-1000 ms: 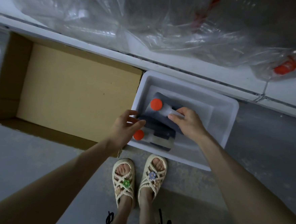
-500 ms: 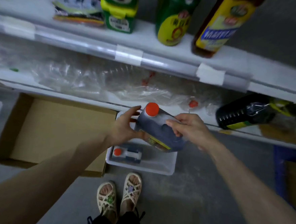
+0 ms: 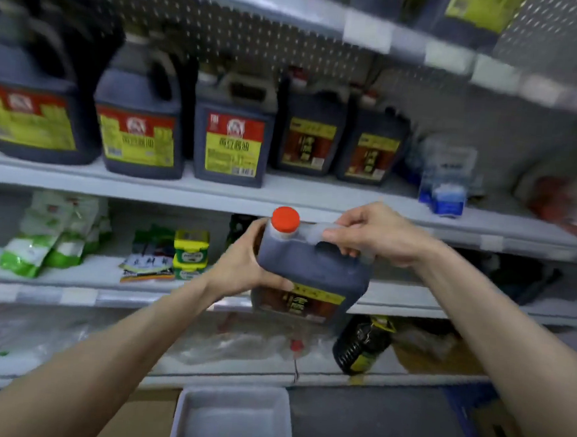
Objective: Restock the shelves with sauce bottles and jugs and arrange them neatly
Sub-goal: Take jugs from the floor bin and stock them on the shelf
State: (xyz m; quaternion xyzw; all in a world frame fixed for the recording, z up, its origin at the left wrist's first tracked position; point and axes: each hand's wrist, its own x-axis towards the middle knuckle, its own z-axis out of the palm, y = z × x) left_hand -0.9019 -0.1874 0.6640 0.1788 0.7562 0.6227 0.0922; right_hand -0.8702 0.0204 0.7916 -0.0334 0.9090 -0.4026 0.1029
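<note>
Got the jug (image 3: 314, 271) up in the middle of the frame, both arms reaching in from the bottom corners. My right hand (image 3: 378, 236) is curled round the handle (image 3: 317, 230) on top. My left hand (image 3: 242, 266) wraps the jug's left side, thumb across the front just above the label. The jug is tilted a bit, with its red cap (image 3: 285, 219) at the upper left.

Right behind it is the shelf (image 3: 180, 188) edge, with a row of dark jugs (image 3: 233, 129) standing across the upper left. To their right there's a blurry blue pack (image 3: 448, 181). Green packets (image 3: 39, 245) sit one shelf down on the left. A dark bottle (image 3: 360, 349) lies tipped over lower right of centre, and there's a white tub (image 3: 234, 393) on the floor at the bottom.
</note>
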